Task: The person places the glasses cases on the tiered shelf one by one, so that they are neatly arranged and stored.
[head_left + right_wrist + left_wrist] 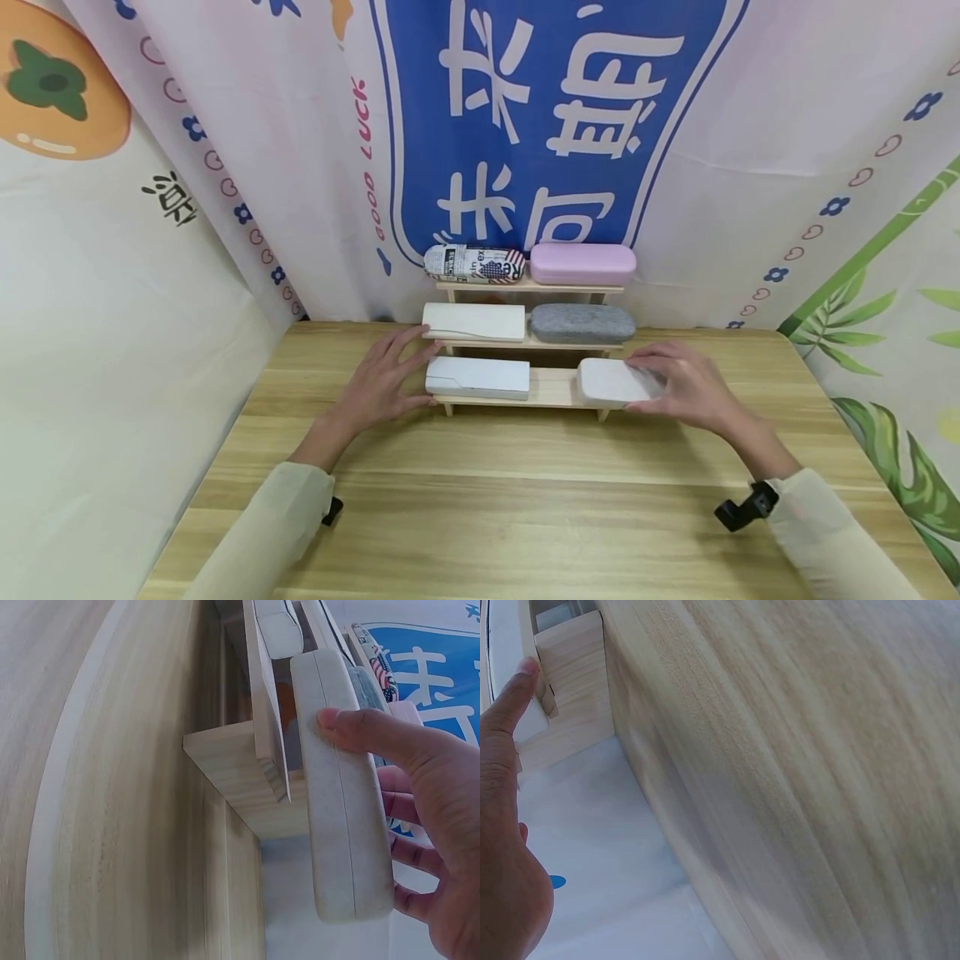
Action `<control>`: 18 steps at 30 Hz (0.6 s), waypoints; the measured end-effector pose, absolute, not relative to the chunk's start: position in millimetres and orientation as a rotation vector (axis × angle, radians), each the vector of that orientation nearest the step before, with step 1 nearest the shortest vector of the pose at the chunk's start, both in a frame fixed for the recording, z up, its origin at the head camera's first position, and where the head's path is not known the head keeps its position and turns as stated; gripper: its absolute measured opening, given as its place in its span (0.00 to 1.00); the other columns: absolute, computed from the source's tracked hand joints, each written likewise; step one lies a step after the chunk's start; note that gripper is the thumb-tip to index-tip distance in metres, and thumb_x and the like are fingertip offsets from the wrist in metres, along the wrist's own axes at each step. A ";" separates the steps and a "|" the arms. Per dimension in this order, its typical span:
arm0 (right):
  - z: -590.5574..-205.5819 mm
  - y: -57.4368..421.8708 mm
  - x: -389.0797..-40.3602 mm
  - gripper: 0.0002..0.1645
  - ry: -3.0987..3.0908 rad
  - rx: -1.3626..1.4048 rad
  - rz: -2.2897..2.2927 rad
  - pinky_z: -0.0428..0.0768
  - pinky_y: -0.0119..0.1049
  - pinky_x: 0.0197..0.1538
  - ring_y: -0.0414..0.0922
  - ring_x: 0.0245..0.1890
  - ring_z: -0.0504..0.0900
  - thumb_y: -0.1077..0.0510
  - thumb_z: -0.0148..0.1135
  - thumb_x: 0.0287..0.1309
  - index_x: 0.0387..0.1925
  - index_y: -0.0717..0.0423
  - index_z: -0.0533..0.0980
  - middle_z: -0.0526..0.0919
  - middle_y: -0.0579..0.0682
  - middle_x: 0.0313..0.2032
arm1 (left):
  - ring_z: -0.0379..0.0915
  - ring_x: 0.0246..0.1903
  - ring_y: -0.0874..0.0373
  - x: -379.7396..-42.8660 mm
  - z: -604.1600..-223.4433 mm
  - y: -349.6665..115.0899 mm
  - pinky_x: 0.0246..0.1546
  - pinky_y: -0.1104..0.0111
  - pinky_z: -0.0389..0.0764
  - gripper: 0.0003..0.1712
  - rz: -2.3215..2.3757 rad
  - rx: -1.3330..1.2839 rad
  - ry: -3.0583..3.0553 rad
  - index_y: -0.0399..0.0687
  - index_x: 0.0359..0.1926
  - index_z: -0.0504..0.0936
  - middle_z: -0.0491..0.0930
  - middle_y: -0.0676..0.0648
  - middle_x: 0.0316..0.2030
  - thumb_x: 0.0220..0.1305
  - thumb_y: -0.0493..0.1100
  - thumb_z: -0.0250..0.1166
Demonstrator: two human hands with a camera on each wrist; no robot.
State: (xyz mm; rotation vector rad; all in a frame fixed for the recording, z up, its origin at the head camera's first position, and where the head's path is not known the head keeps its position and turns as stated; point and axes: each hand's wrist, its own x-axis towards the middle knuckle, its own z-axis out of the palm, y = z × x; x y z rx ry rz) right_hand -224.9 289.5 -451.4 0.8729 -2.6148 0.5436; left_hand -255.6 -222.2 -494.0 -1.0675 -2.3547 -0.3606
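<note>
A stepped three-tier wooden rack point(553, 387) stands against the back curtain. My right hand point(688, 385) holds an off-white glasses case point(617, 382) by its right end, over the right of the lowest tier. In the right wrist view, the thumb lies on one face of the case point(341, 795) and the fingers curl behind it. At the rack's left end, my left hand point(381, 379) spreads its fingers, tips at the middle and lowest tiers. In the left wrist view, a fingertip touches the shelf edge. A white glasses case point(480, 377) lies on the lowest tier beside that hand.
On the middle tier sit a cream case point(474, 322) and a grey felt-like case point(582, 322). Up top are a newspaper-print case point(476, 264) and a pink case point(582, 263). The wood-grain table point(525, 500) spreads in front; printed curtains point(277, 167) close off back and sides.
</note>
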 end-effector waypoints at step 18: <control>-460.1 265.0 -229.2 0.45 -2.553 0.899 0.511 0.88 0.52 0.41 0.58 0.47 0.88 0.43 0.93 0.26 0.49 0.59 0.88 0.90 0.58 0.48 | 0.66 0.69 0.35 -256.6 -495.5 -222.6 0.67 0.40 0.73 0.61 -0.338 -1.058 -2.386 0.49 0.76 0.73 0.61 0.37 0.78 0.43 0.62 0.88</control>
